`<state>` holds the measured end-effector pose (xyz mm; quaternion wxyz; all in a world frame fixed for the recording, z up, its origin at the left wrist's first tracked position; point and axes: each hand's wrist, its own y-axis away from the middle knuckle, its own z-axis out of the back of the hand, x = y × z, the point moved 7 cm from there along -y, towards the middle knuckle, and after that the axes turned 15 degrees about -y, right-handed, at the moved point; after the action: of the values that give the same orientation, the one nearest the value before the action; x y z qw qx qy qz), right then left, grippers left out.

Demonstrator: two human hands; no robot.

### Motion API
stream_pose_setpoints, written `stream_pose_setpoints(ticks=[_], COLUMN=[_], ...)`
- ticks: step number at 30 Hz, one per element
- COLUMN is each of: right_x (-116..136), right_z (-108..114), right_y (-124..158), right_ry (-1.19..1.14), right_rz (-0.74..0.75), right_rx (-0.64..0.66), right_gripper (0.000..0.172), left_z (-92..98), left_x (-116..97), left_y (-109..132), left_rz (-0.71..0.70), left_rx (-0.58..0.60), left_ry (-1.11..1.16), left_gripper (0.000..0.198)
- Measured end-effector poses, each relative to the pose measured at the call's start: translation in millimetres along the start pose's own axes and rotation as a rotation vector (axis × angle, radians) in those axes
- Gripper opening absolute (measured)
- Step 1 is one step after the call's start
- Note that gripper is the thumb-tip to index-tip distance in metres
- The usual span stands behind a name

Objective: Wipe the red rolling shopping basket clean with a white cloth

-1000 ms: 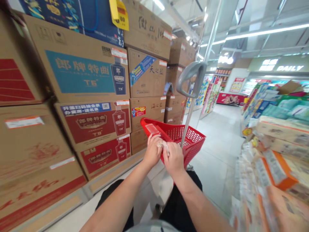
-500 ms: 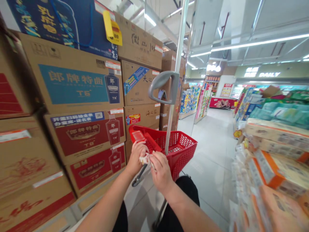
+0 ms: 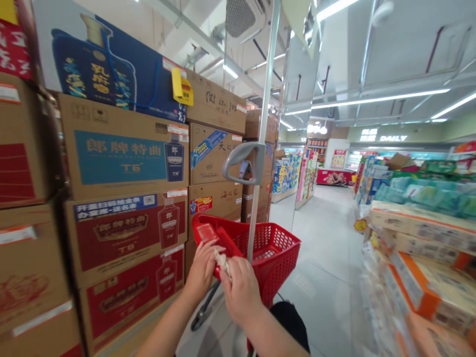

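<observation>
In front of me a crumpled whitish wad (image 3: 222,261), which looks like tissue or thin cloth, is held between my two hands. My left hand (image 3: 202,264) is closed on its left end, close to the red rim of the shopping cart. My right hand (image 3: 241,286) grips the other end, with the fingers curled and the thumb towards the wad. Just beyond them is the red plastic shopping cart (image 3: 280,255), with a perforated basket and a flat red panel by the left hand. Parts of the wad are hidden by my fingers.
Stacked cartons (image 3: 130,158) rise close on the left. A metal pole (image 3: 263,109) with a grey loop handle (image 3: 243,162) stands up from the cart. Packaged goods (image 3: 420,263) are piled on the right, beside a tiled aisle (image 3: 323,233). My dark-clothed knee (image 3: 288,325) is below the cart.
My view has tilted up, so cartons and cart sit lower in the picture. My hands stay on the wad; the right hand has turned over, showing more of its back.
</observation>
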<state>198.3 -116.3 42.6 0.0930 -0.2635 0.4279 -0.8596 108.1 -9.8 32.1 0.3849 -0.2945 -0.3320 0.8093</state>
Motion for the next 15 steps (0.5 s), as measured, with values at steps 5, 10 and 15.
stream_pose_setpoints(ticks=[5,10,15], right_x=[1,10,37], right_z=[-22,-34,-34], right_y=[-40,-42,-4], right_ry=[0.24,0.252,0.171], right_rz=[-0.042,0.01,0.396], right_rx=[0.301,0.249,0.181], right_gripper=[0.027,0.025,0.037], left_z=[4.9,6.2,0.3], left_x=[0,29,68], left_y=[7,-14,-44], left_rz=[0.063,0.201,0.218], left_rx=[-0.031,0.006,0.101], left_ry=[0.06,0.012,-0.17], left_gripper=[0.047,0.044,0.032])
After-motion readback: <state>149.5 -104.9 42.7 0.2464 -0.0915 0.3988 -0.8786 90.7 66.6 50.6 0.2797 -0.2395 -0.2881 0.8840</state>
